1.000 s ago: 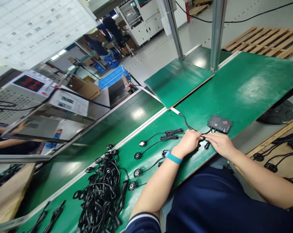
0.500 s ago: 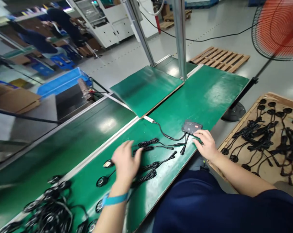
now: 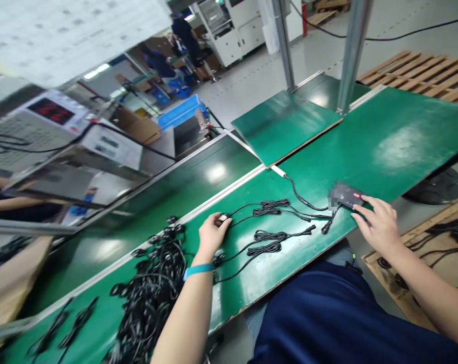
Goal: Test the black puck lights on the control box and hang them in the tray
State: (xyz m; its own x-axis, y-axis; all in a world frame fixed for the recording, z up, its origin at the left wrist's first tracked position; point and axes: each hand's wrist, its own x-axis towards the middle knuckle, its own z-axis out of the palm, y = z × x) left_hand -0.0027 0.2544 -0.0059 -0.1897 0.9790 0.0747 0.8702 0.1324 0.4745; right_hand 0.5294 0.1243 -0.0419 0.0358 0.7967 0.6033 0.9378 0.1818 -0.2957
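**Fig.** My left hand (image 3: 211,233), a blue wristband (image 3: 197,271) at its wrist, lays its fingertips on a round corded puck (image 3: 224,217) on the green bench (image 3: 384,141). Whether they pinch it I cannot tell. My right hand (image 3: 380,227), fingers spread and holding nothing, sits just beside the black box (image 3: 348,194), whose print is blurred apart from a red mark. Coiled leads (image 3: 268,241) lie between my hands, and a tangled pile (image 3: 153,288) lies left of my forearm.

A blurred patch hides part of the black box (image 3: 350,196).
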